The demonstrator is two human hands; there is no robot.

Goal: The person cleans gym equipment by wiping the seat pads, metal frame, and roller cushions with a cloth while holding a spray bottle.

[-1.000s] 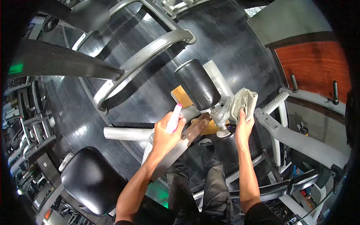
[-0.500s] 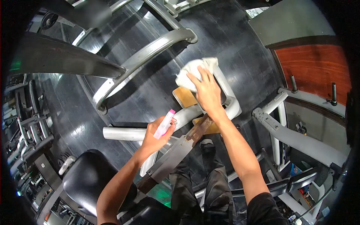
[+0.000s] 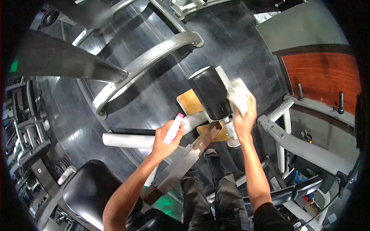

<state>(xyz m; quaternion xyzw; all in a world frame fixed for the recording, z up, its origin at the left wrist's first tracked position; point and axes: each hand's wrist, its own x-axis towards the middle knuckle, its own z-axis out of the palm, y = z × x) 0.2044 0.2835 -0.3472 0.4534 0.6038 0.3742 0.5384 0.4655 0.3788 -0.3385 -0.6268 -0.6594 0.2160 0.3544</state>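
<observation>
My left hand [image 3: 162,141] is closed around a slim pink-and-white bottle [image 3: 174,129], its pink end pointing up and away from me. In my right hand [image 3: 246,122] is a bunched white cloth [image 3: 239,96], somewhat blurred. The cloth is at the right side of a black padded roller [image 3: 210,92] on a gym machine; whether it touches the roller or the pale frame beside it, I cannot tell. Below the roller runs a worn metal beam [image 3: 179,165], with yellowish foot plates [image 3: 190,102] near it.
A black padded seat [image 3: 86,188] lies at lower left. Curved grey tubing [image 3: 154,54] spans the dark floor ahead. On the right stands another machine's grey frame [image 3: 308,144], in front of a reddish wood panel [image 3: 320,79]. My legs are beside the beam.
My right hand has moved the cloth right and toward me, off the top of the roller, which now shows. My left hand, still around the bottle, has hardly moved.
</observation>
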